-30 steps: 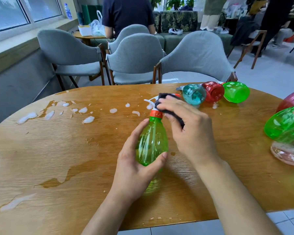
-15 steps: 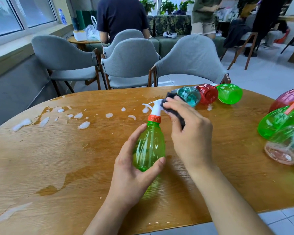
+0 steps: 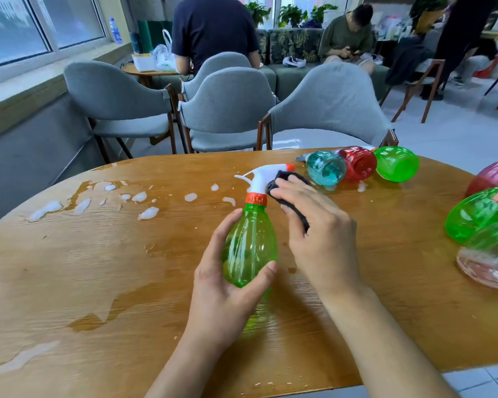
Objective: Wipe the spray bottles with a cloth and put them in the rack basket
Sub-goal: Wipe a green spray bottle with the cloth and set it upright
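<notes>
Worktop (image 3: 69, 268): round, wood grain. We note wet patches and white foam blobs (image 3: 148, 213) across its left half, with a long wet streak (image 3: 26, 357) near the front left edge.

Centre: our left hand (image 3: 227, 285) grips the body of a green bottle (image 3: 250, 248), thumb on the near right side, fingers curled round the left. The bottle is tilted away from us, base toward us and lifted off the worktop. Orange collar (image 3: 256, 199) at the neck, white spray head (image 3: 263, 175) above it, trigger pointing left.

Just right of the spray head: our right hand (image 3: 316, 225) pinches a dark cloth (image 3: 288, 193), fingers curled round it and pressing it against the right side of the head. Part of the cloth trails down under the palm.

Beyond, at the far edge of the worktop: three bottles on their sides in a row, touching, bases toward us: teal bottle (image 3: 325, 168), red bottle (image 3: 360, 163), second green bottle (image 3: 396, 163).

Far right edge: a cluster of more bottles, partly cut off by the frame: a red one (image 3: 489, 176) at the back, a green one (image 3: 475, 214) in front of it, a clear pinkish one (image 3: 489, 257) nearest us.

Behind the worktop: grey chairs (image 3: 227, 110), and people seated further back.

No rack basket in view.
</notes>
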